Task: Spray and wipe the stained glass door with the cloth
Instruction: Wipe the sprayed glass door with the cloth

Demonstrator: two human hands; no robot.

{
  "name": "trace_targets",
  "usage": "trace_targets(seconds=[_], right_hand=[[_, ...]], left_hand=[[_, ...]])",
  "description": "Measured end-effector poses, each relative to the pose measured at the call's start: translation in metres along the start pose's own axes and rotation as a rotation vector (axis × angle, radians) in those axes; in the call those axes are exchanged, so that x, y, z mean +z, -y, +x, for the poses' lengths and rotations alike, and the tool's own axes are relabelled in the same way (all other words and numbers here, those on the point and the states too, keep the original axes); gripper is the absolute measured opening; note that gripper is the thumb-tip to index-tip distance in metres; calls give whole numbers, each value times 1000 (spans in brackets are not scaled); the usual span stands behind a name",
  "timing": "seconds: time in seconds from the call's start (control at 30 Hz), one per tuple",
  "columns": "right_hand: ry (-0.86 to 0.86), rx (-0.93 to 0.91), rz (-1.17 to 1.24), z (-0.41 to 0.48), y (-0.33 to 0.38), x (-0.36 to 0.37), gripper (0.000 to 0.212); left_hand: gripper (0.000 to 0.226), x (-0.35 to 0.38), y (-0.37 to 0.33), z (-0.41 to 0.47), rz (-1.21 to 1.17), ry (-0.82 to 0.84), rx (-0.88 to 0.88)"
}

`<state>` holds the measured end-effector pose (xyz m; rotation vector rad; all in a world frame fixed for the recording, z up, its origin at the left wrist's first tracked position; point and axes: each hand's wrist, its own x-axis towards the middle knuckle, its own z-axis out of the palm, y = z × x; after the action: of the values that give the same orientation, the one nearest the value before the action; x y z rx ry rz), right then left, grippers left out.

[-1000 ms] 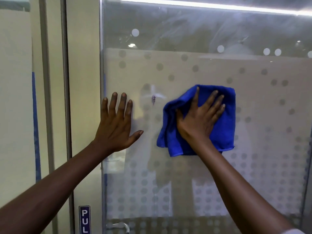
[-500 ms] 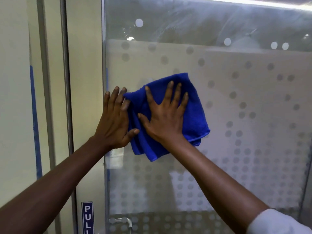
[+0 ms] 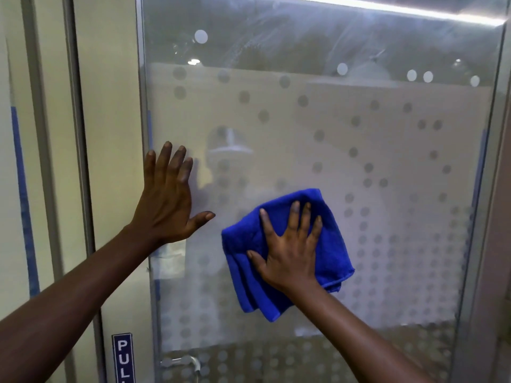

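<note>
A frosted, dot-patterned glass door (image 3: 318,128) is seen filling most of the head view. A folded blue microfibre cloth (image 3: 331,244) is pressed flat against the glass by the right hand (image 3: 290,252), fingers spread toward twelve o'clock. The left hand (image 3: 166,200) is laid open on the pane at the cloth's ten o'clock, just beside the door's metal edge, apart from the cloth. A blue "PULL" sign (image 3: 123,357) is fixed at seven o'clock, and a metal handle (image 3: 182,362) is seen just beside it.
</note>
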<state>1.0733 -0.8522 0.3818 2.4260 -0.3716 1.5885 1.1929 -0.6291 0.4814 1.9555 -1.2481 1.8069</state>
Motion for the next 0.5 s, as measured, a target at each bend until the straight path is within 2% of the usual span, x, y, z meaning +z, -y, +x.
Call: trace_targets(seconds=[0.23,0.5], right_hand=[[13,211,-13,6,-46,-3,89],[-88,433,74,86,-53,-32,84]], left_hand=[[96,1,-2,1,79,39,-5],[94,5,-5,1,91,19,-2]])
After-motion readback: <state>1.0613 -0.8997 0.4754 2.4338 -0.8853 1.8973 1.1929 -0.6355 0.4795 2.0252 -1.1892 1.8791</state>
